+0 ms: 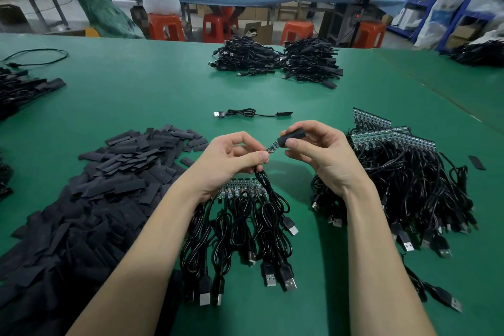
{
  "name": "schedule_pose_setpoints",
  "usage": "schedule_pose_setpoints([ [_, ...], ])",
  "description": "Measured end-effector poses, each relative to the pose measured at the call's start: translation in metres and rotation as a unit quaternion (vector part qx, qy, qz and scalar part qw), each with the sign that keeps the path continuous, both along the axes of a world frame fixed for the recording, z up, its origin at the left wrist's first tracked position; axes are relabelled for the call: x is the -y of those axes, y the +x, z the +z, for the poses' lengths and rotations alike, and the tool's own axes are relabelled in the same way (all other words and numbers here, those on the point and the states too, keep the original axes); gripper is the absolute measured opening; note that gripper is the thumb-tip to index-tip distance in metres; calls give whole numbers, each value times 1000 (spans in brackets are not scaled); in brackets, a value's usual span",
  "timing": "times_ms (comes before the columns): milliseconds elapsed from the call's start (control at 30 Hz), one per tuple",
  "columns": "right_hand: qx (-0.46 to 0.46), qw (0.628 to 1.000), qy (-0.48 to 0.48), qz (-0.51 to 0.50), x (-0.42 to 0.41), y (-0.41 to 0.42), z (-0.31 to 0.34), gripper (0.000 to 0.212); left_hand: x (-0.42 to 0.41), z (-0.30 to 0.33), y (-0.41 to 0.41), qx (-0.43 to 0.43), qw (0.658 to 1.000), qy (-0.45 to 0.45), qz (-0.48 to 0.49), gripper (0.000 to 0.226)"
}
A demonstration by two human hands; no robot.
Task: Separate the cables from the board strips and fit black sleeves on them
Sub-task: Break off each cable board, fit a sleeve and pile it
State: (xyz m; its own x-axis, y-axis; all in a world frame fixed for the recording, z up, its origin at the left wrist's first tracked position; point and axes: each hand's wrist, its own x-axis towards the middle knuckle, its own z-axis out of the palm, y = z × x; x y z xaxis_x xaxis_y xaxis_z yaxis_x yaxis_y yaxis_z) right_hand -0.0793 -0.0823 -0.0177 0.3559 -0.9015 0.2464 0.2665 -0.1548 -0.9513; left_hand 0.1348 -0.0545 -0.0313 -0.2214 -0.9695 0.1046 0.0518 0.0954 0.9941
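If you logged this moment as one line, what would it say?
left hand: pinches cable's board | right hand: slides black sleeve on | step: sleeving, partway

Both bare forearms reach forward, hands raised close together. Left hand (231, 157): fingers curled, thumb and forefinger pinching. Right hand (317, 151): fingers curled inward, thumb and fingertips gripping. Wrists angled toward each other.

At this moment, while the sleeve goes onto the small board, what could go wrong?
1. The black sleeve in the right hand covers only the tip of the small board; it may catch on the board's edge.
2. The cable hanging from the left hand lies over the board strip and may snag its cables.
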Motion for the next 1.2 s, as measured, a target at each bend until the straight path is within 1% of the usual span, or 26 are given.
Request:
schedule_pose_setpoints([
  [67,-18,1000,-1,8,0,0,1,19,0,2,0,10,1000,-10,-8,8],
  [200,-30,998,28,47,-2,5,0,17,1,4,1,30,999,-26,-18,14],
  [300,-6,998,57,9,-2,9,-2,15,3,3,-2,35,999,-30,-2,12],
  [400,28,995,92,-37,0,9,-1,11,5,1,-6,57,996,-54,45,24],
  [533,51,990,121,-52,1,6,0,6,6,1,-10,123,978,-140,90,14],
  [633,73,986,142,-46,2,5,1,5,6,2,-11,117,976,-158,97,11],
  [800,72,985,149,-39,1,5,3,17,6,0,-14,114,972,-179,103,12],
  [967,72,985,147,-46,2,8,3,17,4,-1,-14,125,967,-198,101,12],
  [1200,80,985,152,-26,2,13,-1,17,4,1,-15,112,968,-203,92,12],
])
